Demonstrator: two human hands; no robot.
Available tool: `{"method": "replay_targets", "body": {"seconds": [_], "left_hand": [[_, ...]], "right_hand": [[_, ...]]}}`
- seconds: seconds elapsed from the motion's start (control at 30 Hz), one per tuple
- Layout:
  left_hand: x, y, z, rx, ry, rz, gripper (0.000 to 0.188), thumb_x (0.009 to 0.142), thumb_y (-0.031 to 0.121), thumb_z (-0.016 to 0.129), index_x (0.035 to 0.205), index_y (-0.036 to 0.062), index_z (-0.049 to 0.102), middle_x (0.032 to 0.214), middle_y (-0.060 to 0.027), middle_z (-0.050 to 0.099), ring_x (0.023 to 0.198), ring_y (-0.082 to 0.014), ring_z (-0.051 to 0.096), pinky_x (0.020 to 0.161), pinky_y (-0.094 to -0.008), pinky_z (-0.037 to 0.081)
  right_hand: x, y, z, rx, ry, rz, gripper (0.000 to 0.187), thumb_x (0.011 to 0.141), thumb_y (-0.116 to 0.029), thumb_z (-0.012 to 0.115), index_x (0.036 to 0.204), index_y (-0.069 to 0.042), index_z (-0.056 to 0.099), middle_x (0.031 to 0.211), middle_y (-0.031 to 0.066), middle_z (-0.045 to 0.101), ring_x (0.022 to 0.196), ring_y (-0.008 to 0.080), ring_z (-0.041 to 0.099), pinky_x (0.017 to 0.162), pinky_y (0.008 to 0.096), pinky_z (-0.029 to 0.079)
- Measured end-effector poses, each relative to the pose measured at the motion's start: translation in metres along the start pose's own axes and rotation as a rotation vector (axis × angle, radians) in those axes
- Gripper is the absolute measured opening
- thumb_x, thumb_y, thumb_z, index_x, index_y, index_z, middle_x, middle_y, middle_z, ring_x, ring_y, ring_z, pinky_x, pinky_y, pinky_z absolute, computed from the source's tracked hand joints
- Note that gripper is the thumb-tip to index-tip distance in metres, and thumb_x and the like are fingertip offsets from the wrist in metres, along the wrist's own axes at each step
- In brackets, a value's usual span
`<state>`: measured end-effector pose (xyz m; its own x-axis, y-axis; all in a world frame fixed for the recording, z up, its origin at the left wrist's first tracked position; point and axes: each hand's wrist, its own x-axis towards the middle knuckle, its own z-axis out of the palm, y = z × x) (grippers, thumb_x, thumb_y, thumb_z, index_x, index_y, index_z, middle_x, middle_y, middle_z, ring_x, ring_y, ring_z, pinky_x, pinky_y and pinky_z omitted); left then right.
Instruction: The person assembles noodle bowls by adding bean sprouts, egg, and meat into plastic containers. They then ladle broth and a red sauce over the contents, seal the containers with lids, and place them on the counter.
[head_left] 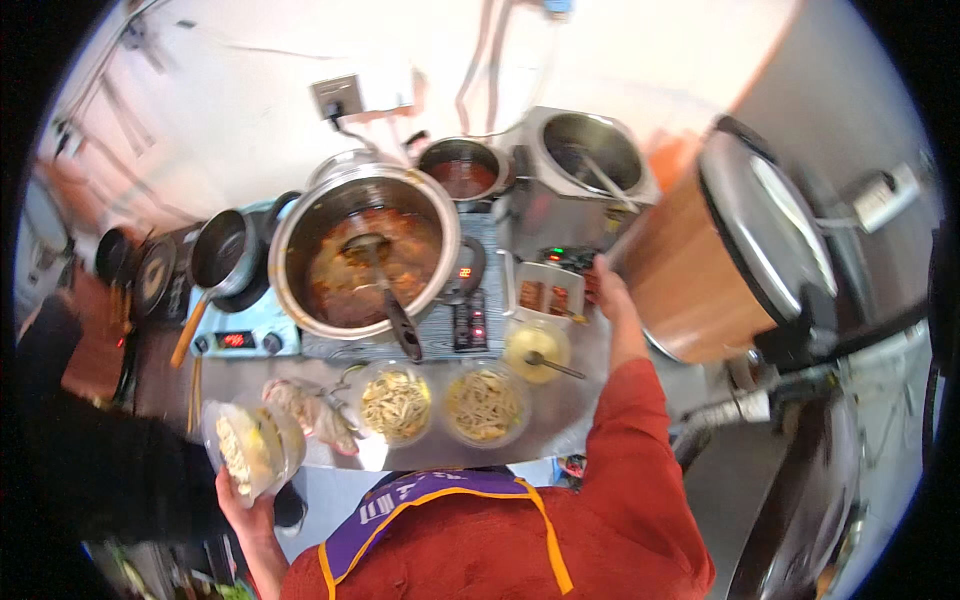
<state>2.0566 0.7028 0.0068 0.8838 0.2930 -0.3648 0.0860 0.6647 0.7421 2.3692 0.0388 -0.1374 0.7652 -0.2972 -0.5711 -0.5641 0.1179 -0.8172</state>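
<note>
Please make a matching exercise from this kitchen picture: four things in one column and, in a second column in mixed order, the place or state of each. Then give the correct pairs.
Things:
1. clear tub
2. ladle
3. right hand
4. two bowls of noodles

Places or states:
A. stands in the big pot of reddish broth
B. reaches toward the small white tray
C. sit side by side at the near edge of the metal counter
D. is held tilted in the left hand

Pairs: 1-D, 2-A, 3-B, 4-C
</note>
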Motion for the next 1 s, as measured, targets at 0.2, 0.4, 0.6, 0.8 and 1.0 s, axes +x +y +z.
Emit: {"method": "replay_targets", "body": {"seconds": [0.2,0.4,0.6,0.8,1.0], "left_hand": [[-0.006,-0.009,0.016,-0.017,0.034,0.052,0.054,0.096,0.040,0.038,0.138,0.0079,0.045,0.135,-0.0108,0.054,0.121,-0.0305,0.054,0.099,-0.0533,0.043],[-0.001,-0.018,0.019,-0.069,0.105,0.080,0.055,0.096,0.041,0.036,0.141,0.0098,0.042,0.138,-0.0116,0.051,0.123,-0.0339,0.051,0.097,-0.0588,0.043],[0.013,-0.021,-0.007,-0.140,0.066,0.088,0.055,0.096,0.040,0.037,0.141,0.0080,0.040,0.138,-0.0139,0.050,0.124,-0.0378,0.049,0.096,-0.0668,0.039],[0.014,-0.004,-0.064,-0.151,0.132,0.073,0.055,0.095,0.040,0.041,0.138,0.0069,0.045,0.135,-0.0121,0.054,0.123,-0.0327,0.052,0.102,-0.0576,0.039],[0.016,0.020,-0.121,-0.206,0.143,0.091,0.053,0.100,0.037,0.035,0.136,-0.0006,0.043,0.135,-0.0160,0.053,0.122,-0.0298,0.053,0.105,-0.0433,0.041]], "right_hand": [[0.007,0.009,-0.006,0.244,-0.261,-0.095,0.055,0.090,-0.057,0.056,0.106,-0.006,0.067,0.090,-0.0008,0.066,0.074,0.0084,0.056,0.063,0.0239,0.039],[0.010,0.010,-0.003,0.048,-0.012,-0.212,0.044,0.082,-0.053,0.070,0.085,-0.010,0.067,0.074,-0.0013,0.065,0.061,0.0078,0.054,0.052,0.0254,0.037],[-0.007,-0.006,-0.007,-0.596,0.315,-0.391,0.056,0.082,-0.054,0.069,0.093,0.001,0.069,0.073,0.0061,0.065,0.066,0.0149,0.059,0.060,0.0302,0.047],[-0.192,-0.057,0.044,0.003,0.655,-0.994,0.018,0.096,-0.019,0.057,0.104,-0.004,0.063,0.085,0.0045,0.062,0.073,0.0106,0.055,0.064,0.0243,0.046],[-0.379,0.019,0.274,-0.752,-0.584,-1.292,0.022,0.090,-0.016,0.060,0.110,-0.006,0.063,0.094,0.0103,0.065,0.074,0.0236,0.062,0.064,0.0338,0.050]]}}
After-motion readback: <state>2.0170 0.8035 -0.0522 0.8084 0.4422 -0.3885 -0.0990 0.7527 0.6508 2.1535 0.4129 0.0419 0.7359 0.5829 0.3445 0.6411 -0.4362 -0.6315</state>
